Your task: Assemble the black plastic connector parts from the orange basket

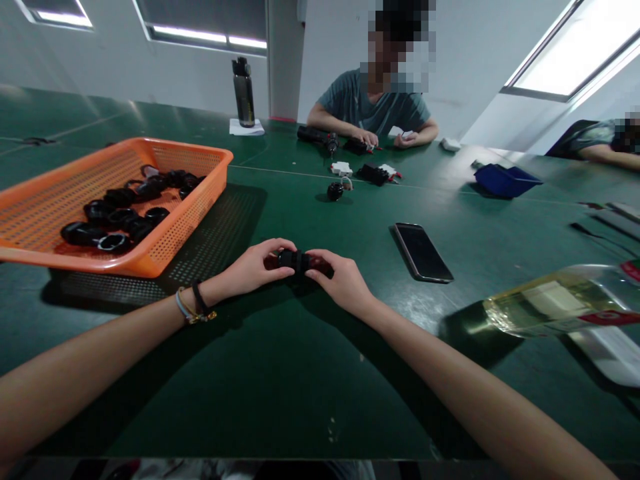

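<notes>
Between my two hands, just above the green table, is a small black cylindrical plastic part, held level and crosswise. My left hand pinches its left end between thumb and fingers. From the other side my right hand grips the right end, thumb in front and fingers behind. The fingers cover both ends of the part, so its full shape is hidden. To the left, an orange perforated basket holds several black round parts of a similar look.
A phone lies right of my hands, with a bottle of yellowish liquid beyond it. Ahead are a small black round part, white pieces and a blue tray. Across the table sits a person; a dark drink bottle stands farther left.
</notes>
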{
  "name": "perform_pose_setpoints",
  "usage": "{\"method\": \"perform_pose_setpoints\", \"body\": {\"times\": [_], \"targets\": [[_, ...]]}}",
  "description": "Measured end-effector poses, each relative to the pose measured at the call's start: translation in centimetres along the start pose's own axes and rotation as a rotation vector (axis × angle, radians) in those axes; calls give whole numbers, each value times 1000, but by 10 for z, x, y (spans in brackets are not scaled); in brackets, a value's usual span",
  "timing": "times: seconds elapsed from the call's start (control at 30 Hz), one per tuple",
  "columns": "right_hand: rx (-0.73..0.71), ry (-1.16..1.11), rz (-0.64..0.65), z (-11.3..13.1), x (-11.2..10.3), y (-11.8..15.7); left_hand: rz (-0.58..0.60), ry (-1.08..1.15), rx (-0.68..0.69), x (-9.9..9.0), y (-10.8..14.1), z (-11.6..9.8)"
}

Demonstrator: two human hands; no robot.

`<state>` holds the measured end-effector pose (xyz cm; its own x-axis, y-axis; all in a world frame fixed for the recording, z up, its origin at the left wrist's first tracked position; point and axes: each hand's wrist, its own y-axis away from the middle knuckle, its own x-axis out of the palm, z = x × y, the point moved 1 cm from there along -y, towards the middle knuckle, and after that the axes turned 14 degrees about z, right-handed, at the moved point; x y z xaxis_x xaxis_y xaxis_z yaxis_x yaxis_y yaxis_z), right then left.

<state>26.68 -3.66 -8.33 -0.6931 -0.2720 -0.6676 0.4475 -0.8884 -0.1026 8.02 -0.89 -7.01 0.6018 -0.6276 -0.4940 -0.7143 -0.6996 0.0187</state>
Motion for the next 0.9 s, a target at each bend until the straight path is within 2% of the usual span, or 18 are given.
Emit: {"method": "perform_pose_setpoints", "body": {"times": [0.9], "targets": [[26, 56, 15, 2, -1, 0, 2, 0, -1, 0, 0, -1]]}}
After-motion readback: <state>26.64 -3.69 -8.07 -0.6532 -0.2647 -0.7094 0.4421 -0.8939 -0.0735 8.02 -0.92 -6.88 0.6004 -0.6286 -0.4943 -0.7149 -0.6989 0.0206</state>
